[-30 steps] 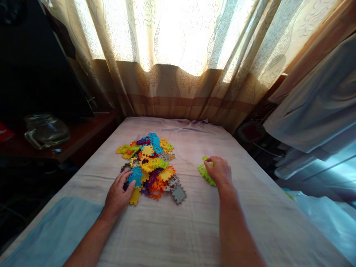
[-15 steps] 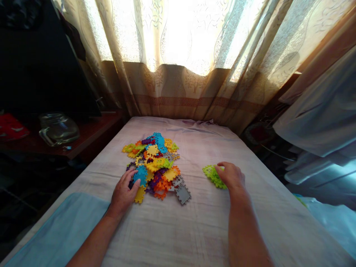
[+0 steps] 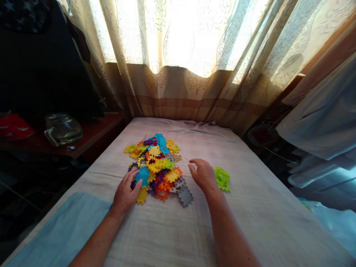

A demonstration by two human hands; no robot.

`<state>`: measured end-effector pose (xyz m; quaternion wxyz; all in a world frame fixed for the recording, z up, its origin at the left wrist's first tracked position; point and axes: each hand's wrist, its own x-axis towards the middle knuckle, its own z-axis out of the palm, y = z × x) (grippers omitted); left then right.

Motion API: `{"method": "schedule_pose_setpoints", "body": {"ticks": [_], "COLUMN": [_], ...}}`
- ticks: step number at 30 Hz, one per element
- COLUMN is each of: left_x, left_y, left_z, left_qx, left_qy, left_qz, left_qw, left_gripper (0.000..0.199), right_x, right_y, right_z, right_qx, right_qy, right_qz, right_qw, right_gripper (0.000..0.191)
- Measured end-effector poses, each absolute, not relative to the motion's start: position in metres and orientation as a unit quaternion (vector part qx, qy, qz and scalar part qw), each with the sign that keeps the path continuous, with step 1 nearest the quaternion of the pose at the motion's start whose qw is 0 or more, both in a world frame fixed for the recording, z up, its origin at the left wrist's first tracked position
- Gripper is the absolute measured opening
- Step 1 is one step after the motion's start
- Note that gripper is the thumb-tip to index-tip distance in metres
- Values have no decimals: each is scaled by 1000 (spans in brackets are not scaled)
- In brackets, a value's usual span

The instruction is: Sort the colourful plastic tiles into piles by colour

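Observation:
A heap of interlocking plastic tiles with toothed edges, in blue, yellow, orange, purple, grey and green, lies on the bed sheet. My left hand rests at the heap's near left side, thumb and fingers apart, touching a blue tile. Below that tile a yellow tile sticks out. Between the heap and a small stack of lime green tiles, my right hand is over the sheet, fingers bent and apart, with nothing visible in them. A grey tile lies at the heap's near right corner.
The tiles lie on a pale sheet. A light blue cloth covers the near left corner. To the left, a dark red table bears a glass jug and a red item. Curtains hang behind.
My right hand has left the lime green stack and moved left towards the heap. The green tiles now lie stacked to its right. My left hand stays at the blue tile.

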<state>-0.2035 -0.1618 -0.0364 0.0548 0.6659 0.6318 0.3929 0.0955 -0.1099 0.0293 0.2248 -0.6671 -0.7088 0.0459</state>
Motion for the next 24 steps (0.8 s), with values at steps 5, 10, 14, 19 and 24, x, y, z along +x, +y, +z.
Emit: {"method": "schedule_pose_setpoints", "body": {"ticks": [5,10,14,19,24], "left_x": [-205,-204,-202,-202,-203], "left_y": [-161,-160,-160,-161,-161], "left_z": [-40,-43,-43,-42,-42], "left_qx": [662,657,659,658,664], "left_qy": [636,638,638,645,641], "left_qz": [393,397,394,384,382], "left_qw": [58,62,60,55,52], "left_gripper": [42,43,44,46,45], "right_x": [50,33,33,34,39], "right_y": [-116,-118,-116,-115,-113], "right_z": [13,0,-1,1,6], "right_qx": [-585,-588,-588,-564,-528], "right_qy": [-764,-766,-764,-768,-772], "right_qz": [49,38,58,58,46], "right_qw": [266,258,259,298,350], "right_gripper": [39,39,31,16,15]}}
